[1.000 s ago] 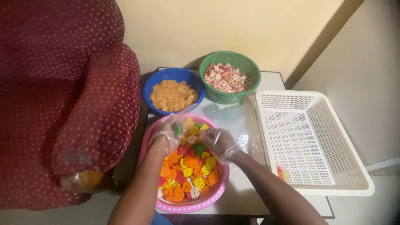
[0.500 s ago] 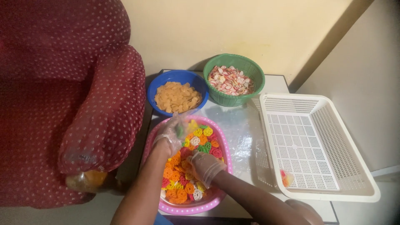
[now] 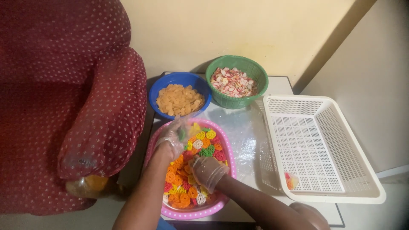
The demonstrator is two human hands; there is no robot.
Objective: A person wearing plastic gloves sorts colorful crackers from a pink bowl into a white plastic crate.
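A pink basket (image 3: 228, 158) full of coloured wheel-shaped snack pieces (image 3: 207, 147) sits at the near edge of a small white table (image 3: 281, 83). My left hand (image 3: 171, 138), in a clear plastic glove, hovers over the basket's far left rim holding a small clear bag with a few pieces in it. My right hand (image 3: 208, 171), also gloved, is pressed down into the pieces in the middle of the basket, fingers curled among them.
A blue bowl of orange chips (image 3: 179, 99) and a green basket of pink-white chips (image 3: 235, 81) stand behind. A white slotted tray (image 3: 317, 145) with one small packet (image 3: 291, 180) lies right. A dotted red armchair (image 3: 68, 106) crowds the left side. Clear plastic sheets (image 3: 243, 136) lie between.
My right hand moved from the basket's upper right down into the middle of the pieces. My left hand stayed by the far left rim.
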